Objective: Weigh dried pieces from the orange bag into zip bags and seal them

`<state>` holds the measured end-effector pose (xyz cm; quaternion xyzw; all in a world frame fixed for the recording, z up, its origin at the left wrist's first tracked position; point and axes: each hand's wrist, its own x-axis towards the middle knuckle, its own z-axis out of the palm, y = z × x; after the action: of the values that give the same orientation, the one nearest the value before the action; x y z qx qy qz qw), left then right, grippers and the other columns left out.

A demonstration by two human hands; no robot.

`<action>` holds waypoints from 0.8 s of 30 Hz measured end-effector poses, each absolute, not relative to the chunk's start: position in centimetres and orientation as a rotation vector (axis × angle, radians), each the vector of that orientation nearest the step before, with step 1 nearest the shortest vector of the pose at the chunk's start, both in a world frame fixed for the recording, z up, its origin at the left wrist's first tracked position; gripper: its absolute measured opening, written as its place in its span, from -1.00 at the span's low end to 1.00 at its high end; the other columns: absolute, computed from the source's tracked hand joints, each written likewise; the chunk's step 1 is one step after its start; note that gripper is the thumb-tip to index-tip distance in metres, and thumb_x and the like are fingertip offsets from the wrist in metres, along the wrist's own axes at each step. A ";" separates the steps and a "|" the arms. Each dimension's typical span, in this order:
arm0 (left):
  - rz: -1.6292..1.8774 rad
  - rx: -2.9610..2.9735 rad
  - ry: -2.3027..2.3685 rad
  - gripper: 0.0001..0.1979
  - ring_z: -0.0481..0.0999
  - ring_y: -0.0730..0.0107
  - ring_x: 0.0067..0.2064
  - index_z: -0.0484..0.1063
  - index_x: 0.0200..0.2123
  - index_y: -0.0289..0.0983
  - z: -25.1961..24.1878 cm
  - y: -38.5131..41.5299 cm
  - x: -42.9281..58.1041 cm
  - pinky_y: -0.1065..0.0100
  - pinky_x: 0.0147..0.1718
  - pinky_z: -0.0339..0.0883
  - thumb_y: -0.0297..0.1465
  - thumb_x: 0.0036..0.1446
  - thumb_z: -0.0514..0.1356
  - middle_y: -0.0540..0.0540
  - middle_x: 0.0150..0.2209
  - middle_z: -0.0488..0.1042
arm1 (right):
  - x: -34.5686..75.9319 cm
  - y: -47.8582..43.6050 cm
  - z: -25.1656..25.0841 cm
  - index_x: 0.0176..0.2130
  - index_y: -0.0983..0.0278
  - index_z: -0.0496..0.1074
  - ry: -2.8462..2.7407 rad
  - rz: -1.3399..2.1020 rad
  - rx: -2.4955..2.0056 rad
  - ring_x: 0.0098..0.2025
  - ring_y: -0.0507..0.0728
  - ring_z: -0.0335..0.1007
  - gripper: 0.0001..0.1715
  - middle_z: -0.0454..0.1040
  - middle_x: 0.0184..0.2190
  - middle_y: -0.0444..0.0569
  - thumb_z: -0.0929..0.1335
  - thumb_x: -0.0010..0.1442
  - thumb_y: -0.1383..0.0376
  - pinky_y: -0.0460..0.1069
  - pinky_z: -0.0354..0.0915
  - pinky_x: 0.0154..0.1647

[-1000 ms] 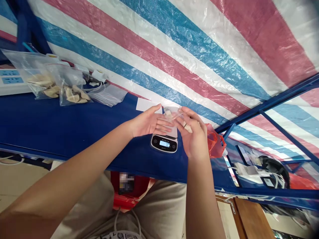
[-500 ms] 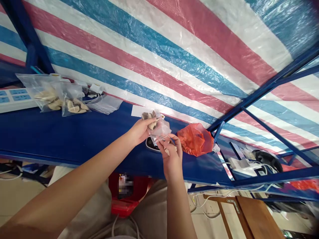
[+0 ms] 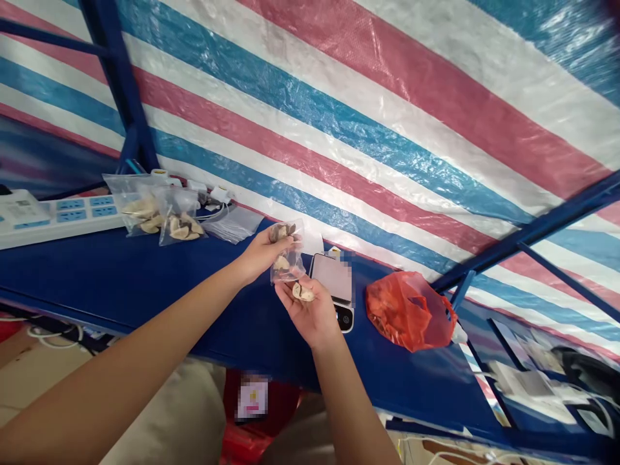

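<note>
My left hand (image 3: pixel 259 253) pinches the top of a small clear plastic bag (image 3: pixel 285 258) holding a few tan, shell-like pieces, lifted above the blue table (image 3: pixel 145 284). My right hand (image 3: pixel 312 313) is just under the bag, palm up, fingers curled around two or three loose tan pieces (image 3: pixel 303 292) and touching the bag's lower edge. A small digital scale (image 3: pixel 334 284) with an empty grey platform sits on the table right behind my right hand.
Two filled clear bags (image 3: pixel 159 216) lie at the back left beside a white power strip (image 3: pixel 53 216) and empty bags (image 3: pixel 232 224). A red plastic bag (image 3: pixel 409 310) lies right of the scale. A striped tarp wall and blue frame bars stand behind.
The bag has come up off the scale in my left hand. My right hand has turned palm up beneath it with loose pieces. The view has swung left, showing the scale's platform bare.
</note>
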<state>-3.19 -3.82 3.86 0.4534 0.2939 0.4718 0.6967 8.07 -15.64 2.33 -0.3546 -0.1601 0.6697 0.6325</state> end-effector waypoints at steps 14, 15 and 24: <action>1.310 1.172 0.728 -0.51 0.64 0.23 -0.08 0.46 -0.02 -0.23 3.5 2.9 -8.3 0.12 0.07 0.50 -0.22 0.00 0.46 -0.12 -0.07 0.61 | 4.6 -10.6 -0.1 -0.09 0.27 0.51 -0.238 1.508 -0.987 -0.10 0.26 0.65 -0.55 0.63 -0.18 0.05 0.49 -0.05 0.37 0.18 0.48 0.14; 1.284 1.261 0.744 -0.52 0.64 0.22 -0.07 0.47 -0.02 -0.22 3.5 3.3 -8.5 0.12 0.09 0.48 -0.23 0.01 0.46 -0.12 -0.07 0.61 | 4.6 -10.8 -0.2 -0.08 0.28 0.50 -0.240 1.512 -0.995 -0.08 0.28 0.65 -0.53 0.63 -0.15 0.06 0.50 -0.05 0.36 0.19 0.49 0.14; 1.331 0.841 0.716 -0.80 0.65 0.24 -0.07 0.53 -0.13 -0.32 6.2 2.9 -7.7 0.21 0.00 0.55 -0.49 0.15 0.34 -0.19 -0.06 0.63 | 4.0 -11.8 -0.3 -0.35 0.23 0.45 -0.422 1.335 -1.127 -0.53 -0.03 0.34 -0.74 0.39 -0.51 -0.22 0.51 -0.01 0.19 -0.10 0.32 -0.52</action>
<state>-7.72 2.93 6.24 0.3699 0.3151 0.5857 0.6487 3.96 -11.78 -0.28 -0.4905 -0.1836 0.5813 0.6227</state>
